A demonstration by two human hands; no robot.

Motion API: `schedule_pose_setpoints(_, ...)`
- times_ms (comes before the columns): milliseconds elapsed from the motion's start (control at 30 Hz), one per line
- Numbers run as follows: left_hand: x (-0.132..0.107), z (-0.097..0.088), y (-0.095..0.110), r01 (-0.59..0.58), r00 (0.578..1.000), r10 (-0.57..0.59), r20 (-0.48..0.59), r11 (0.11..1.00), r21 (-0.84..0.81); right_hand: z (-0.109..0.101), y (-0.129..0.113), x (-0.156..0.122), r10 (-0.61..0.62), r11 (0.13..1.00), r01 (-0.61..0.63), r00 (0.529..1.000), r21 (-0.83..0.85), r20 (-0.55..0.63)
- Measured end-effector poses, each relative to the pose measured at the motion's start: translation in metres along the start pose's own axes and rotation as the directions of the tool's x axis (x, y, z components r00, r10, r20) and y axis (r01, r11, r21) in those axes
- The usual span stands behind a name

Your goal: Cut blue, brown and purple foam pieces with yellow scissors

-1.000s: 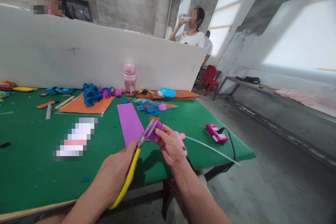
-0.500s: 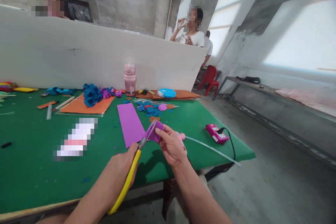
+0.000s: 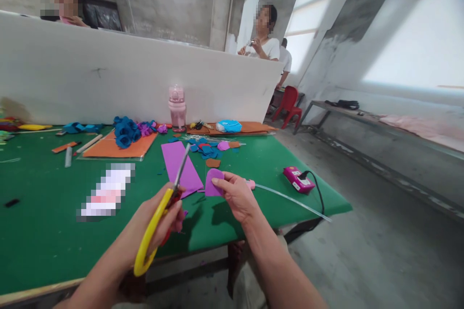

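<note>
My left hand (image 3: 165,215) is closed around yellow-handled scissors (image 3: 154,231), their blades pointing up and away over the table. Between the thumb and fingers of my right hand (image 3: 237,195) is a small purple piece (image 3: 214,184) with a rounded top and a straight lower edge. The scissors and this piece are apart. Behind the blades lies a long purple sheet (image 3: 183,166). A small brown piece (image 3: 213,163) rests just beyond my right hand. Partly hidden behind that hand is a pink glue gun (image 3: 251,184) with a clear glue stick (image 3: 290,199) at its back.
Blue cut pieces (image 3: 208,151) lie in a pile toward the back. A pink bottle (image 3: 177,111) stands by the white partition (image 3: 137,67). Blue rolled pieces (image 3: 125,133) sit on orange sheets (image 3: 105,147). A purple power box (image 3: 299,179) with a cord is near the right edge.
The scissors have come away from the purple piece and moved left and toward me with my left hand. My right hand still holds the piece, now turned flatter to view.
</note>
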State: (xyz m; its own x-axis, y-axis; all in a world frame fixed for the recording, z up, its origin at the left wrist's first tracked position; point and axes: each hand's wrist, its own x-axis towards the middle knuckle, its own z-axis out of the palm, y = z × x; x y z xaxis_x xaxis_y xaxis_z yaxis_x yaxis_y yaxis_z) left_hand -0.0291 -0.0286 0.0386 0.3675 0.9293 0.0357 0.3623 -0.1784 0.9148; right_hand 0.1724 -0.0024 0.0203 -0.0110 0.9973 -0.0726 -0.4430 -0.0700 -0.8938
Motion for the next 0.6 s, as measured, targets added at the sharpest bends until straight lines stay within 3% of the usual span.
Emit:
schedule_pose_setpoints(67, 0.004, -0.007, -0.002, 0.049, 0.998, -0.053, -0.014, 0.977, -0.208, 0.0, 0.003, 0.0, -0.006, 0.999, 0.006, 1.0, -0.046, -0.002)
schedule_pose_setpoints(167, 0.009, -0.007, -0.001, 0.076, 0.991, -0.108, -0.082, 0.943, -0.323, 0.005, 0.007, -0.003, -0.023, 0.994, 0.024, 1.0, -0.106, 0.014)
schedule_pose_setpoints(333, 0.009, 0.01, 0.002, -0.006, 0.983, -0.058, -0.174, 0.938, -0.346, 0.023, 0.014, -0.012, -0.001, 0.995, 0.01, 0.996, -0.101, 0.086)
schedule_pose_setpoints(467, 0.007, 0.021, 0.002, -0.085, 0.974, 0.027, -0.226, 0.964, -0.253, 0.031, 0.017, -0.015, 0.003, 0.998, 0.005, 0.992, -0.067, 0.123)
schedule_pose_setpoints(600, 0.006, 0.028, 0.005, -0.096, 0.955, 0.006, -0.298, 0.952, -0.289, 0.033, 0.018, -0.013, 0.032, 0.996, -0.043, 0.991, 0.081, 0.13)
